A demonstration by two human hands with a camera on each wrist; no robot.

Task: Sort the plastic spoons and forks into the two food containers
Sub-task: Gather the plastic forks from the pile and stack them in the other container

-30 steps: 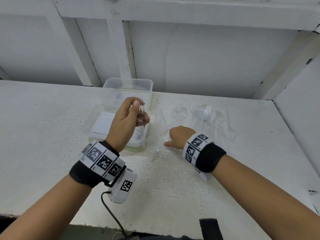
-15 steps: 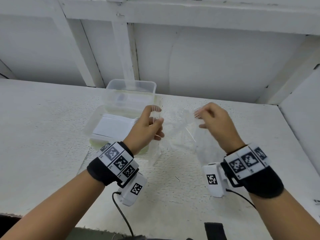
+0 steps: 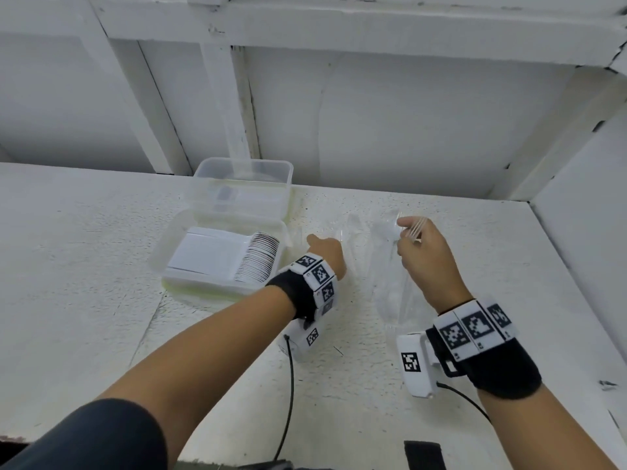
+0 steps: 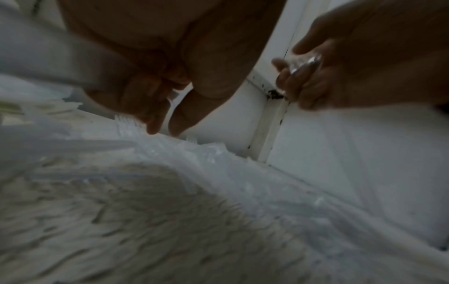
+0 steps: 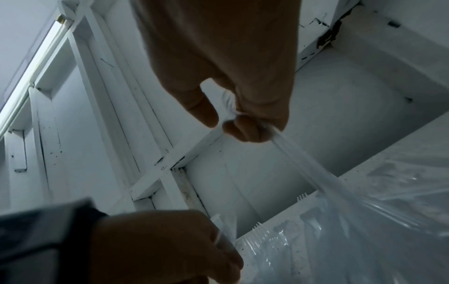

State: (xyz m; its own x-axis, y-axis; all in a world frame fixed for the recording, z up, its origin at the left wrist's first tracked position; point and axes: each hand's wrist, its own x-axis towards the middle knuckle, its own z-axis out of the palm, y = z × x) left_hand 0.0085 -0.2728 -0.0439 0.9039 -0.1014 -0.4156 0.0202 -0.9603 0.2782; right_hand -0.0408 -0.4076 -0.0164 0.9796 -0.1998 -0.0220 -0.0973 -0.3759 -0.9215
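Vs 0.5 s ago: left hand (image 3: pixel 326 254) has dropped from chest height to the white textured table (image 3: pixel 84 266), now low w/ fingertips (image 4: pixel 153 124) at the clear plastic forks (image 4: pixel 128 124) in the crumpled clear plastic wrap (image 3: pixel 359 245); cannot tell if it pinches one. Right hand (image 3: pixel 425 256) stays raised, fingers curled round a gathered end of a clear plastic bag (image 3: pixel 395 293), which hangs stretched down to the table.

Room: wall close behind the far table edge, side wall along the right edge; wide bare table at left and near edge.

Two clear rectangular food containers (image 3: pixel 237 184) sit at far-middle, one behind the other; near one holds a row of white plastic spoons (image 3: pixel 258 262), just left of left hand. Forks lie btw the hands, toward the far edge.
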